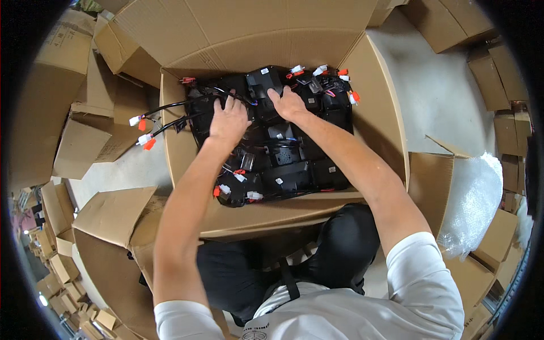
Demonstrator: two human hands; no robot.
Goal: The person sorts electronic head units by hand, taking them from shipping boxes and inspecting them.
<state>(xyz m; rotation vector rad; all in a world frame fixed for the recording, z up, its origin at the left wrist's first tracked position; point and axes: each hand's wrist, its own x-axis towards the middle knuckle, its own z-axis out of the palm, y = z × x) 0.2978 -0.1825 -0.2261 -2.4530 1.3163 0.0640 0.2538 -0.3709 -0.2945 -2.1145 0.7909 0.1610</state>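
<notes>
The open carton [374,102] is plain brown cardboard, same as the flattened boxes [102,130] strewn around it. Inside, the stacked parts [283,164] are black, their black cables [170,107] ending in white connectors [135,120] with orange-red tabs [149,144]. The floor [436,90] is pale grey. The bubble wrap [473,198] is clear-whitish. White shirt sleeves [425,283], black trousers [340,249].

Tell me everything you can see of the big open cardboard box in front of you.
The big open cardboard box is plain brown corrugated board, standing on a grey floor with its flaps folded outward. It is packed with black electronic modules and black cables ending in white and red-orange connectors; two cables hang over its left wall. The left hand and right hand both reach inside, resting on the modules near the far side.
</notes>
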